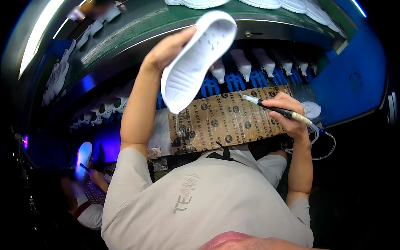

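A white shoe sole (193, 62) is held up in front of me, its hollow inner side showing and its long axis tilted. My left hand (173, 48) grips it by its left edge, with a fingertip showing at the far edge. Lower and to the right, my right hand (287, 112) is closed around a black-handled brush (277, 109) with pale bristles pointing left, toward the sole but apart from it. A thin clear tube (327, 155) hangs by the right hand, near the brush's wrapped pale end.
A ledge covered in printed brown paper (221, 121) lies before me. Behind it, several shoe lasts (241, 64) hang over blue holders (234, 82). White soles (198, 3) rest on the green conveyor (146, 25). A white dish (311, 110) stands at right. At left, another person's hand (99, 179) works on a sole.
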Action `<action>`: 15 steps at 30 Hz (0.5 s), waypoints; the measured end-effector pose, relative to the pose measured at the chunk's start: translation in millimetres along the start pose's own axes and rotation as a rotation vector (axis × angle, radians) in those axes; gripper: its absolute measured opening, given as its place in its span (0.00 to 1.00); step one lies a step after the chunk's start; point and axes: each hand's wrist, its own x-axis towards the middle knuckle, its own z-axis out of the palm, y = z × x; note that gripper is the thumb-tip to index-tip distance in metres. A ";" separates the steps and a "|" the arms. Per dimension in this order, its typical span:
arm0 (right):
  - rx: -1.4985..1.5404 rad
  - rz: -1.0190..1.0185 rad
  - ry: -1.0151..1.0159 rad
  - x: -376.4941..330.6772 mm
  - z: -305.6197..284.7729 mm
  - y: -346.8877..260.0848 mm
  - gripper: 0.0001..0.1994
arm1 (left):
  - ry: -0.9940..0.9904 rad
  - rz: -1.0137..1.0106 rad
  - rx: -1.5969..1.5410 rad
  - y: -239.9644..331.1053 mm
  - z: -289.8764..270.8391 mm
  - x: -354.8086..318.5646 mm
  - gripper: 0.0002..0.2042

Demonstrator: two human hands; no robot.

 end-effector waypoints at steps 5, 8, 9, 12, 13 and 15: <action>0.014 0.117 0.077 -11.1 19.7 23.6 0.17 | 0.422 0.247 -0.129 55.5 -117.2 48.4 0.31; 0.098 0.246 0.141 -29.3 49.6 51.6 0.18 | 1.022 0.038 0.983 43.2 -213.1 66.4 0.26; 0.120 0.355 0.172 -39.7 60.0 60.8 0.18 | 1.090 -0.042 1.119 37.1 -217.1 79.8 0.23; 0.124 0.463 0.226 -63.4 91.1 87.1 0.16 | 0.819 -0.383 1.347 43.3 -257.8 95.6 0.24; 0.157 0.466 0.237 -67.7 102.2 96.9 0.16 | 0.769 -0.460 1.414 37.0 -291.5 101.2 0.25; 0.170 0.511 0.234 -72.2 118.9 109.4 0.16 | 0.882 -0.601 1.354 22.8 -350.7 114.8 0.28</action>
